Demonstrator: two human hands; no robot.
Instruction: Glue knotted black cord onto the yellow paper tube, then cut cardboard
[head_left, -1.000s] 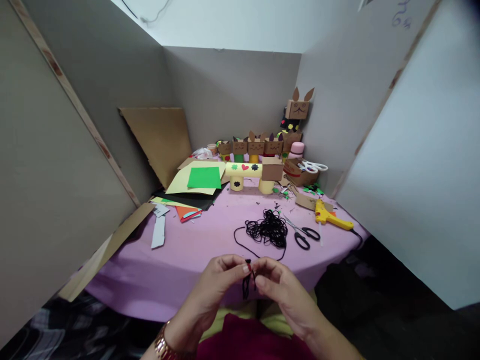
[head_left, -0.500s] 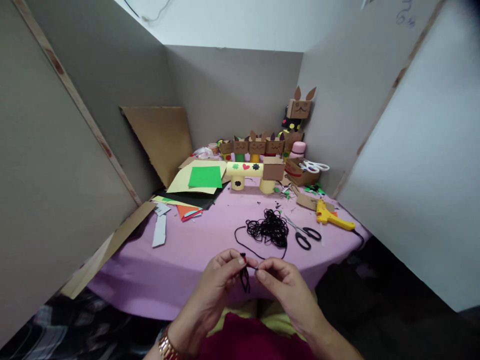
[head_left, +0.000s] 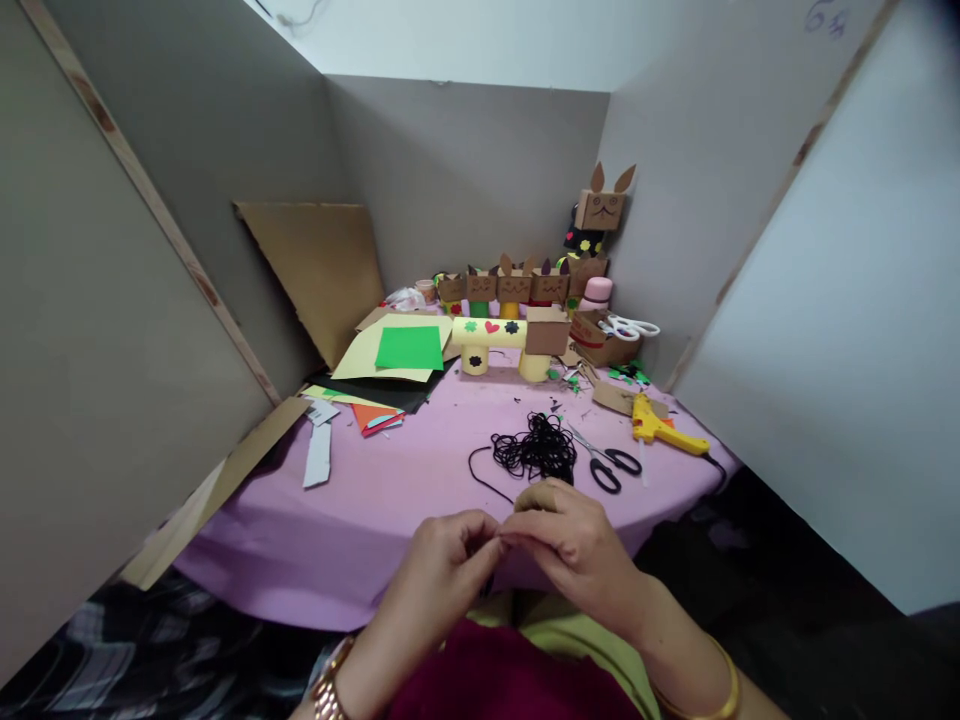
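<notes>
My left hand point(head_left: 442, 565) and my right hand point(head_left: 570, 545) meet at the near edge of the purple table point(head_left: 360, 500), fingers pinched together on a short bit of black string, now mostly hidden between them. A strand runs from the hands back to a tangled pile of black string point(head_left: 536, 450) just beyond. A yellow paper-roll animal with a cardboard box head point(head_left: 510, 345) stands further back in the middle.
Black scissors point(head_left: 611, 465) and a yellow glue gun point(head_left: 660, 428) lie right of the pile. Coloured paper sheets point(head_left: 397, 355) sit at left. Cardboard animal figures point(head_left: 525, 285), a box with white scissors point(head_left: 619, 335), and grey partition walls surround the table.
My right hand has moved up and over my left, covering the small string loop that hung in plain sight before. The view tilted slightly downward.
</notes>
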